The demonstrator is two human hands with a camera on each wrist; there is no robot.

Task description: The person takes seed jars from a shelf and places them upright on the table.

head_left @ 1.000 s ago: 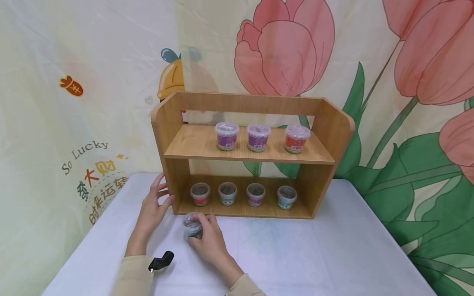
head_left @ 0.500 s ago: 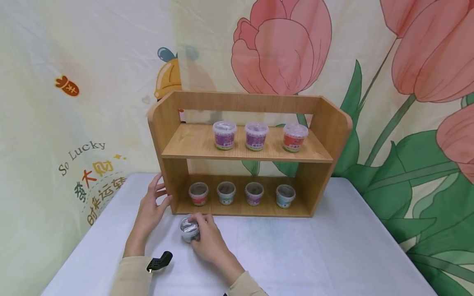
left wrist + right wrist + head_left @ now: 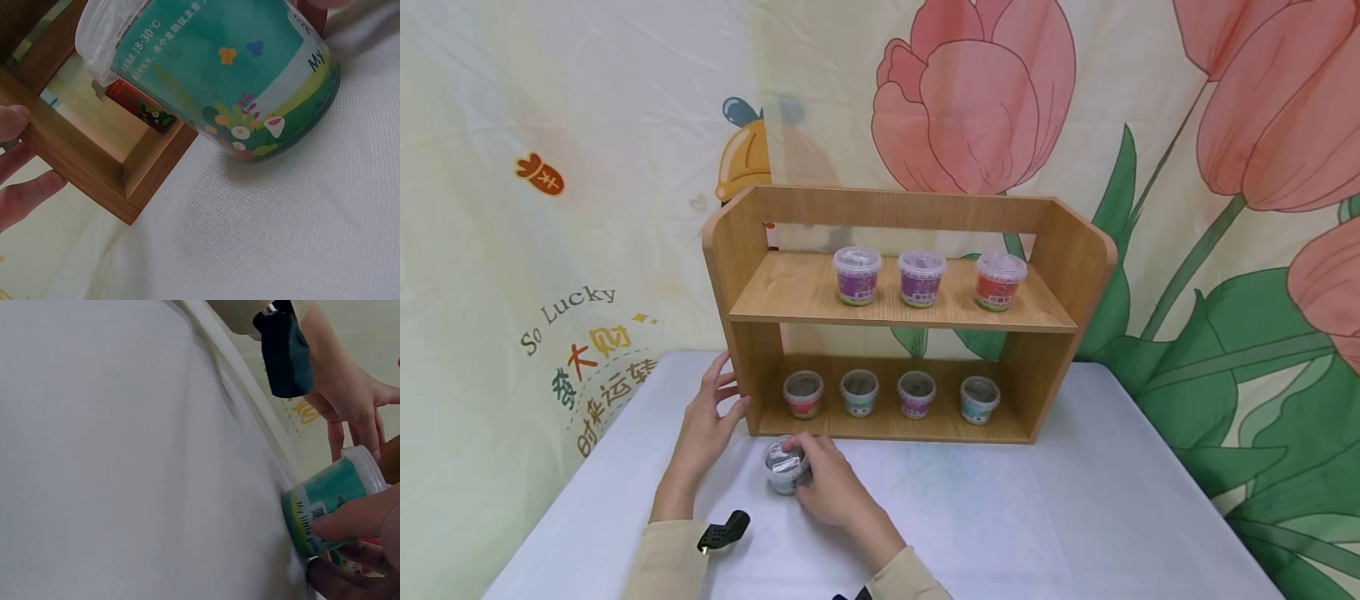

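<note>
My right hand (image 3: 835, 487) grips a teal plastic cup (image 3: 785, 471) with a clear lid, in front of the shelf's lower left corner. In the right wrist view its thumb lies along the printed side of the cup (image 3: 331, 497). Flowers and lettering on the teal cup (image 3: 250, 81) fill much of the left wrist view, with its base at the white cloth. My left hand (image 3: 703, 425) touches the left side of the wooden shelf (image 3: 902, 321), fingers extended along the outer panel, thumb toward its front edge.
Three lidded cups stand on the upper board: two purple cups (image 3: 857, 287) (image 3: 920, 287) and a red cup (image 3: 997, 292). Below is a row of several smaller-looking cups, including a red one (image 3: 805, 407) at left. White cloth (image 3: 1000, 517) covers the table; a floral curtain hangs behind.
The teal cup has shifted slightly toward me, away from the shelf, and its lid has changed tilt. The right hand has moved with it; the left hand stays at the shelf.
</note>
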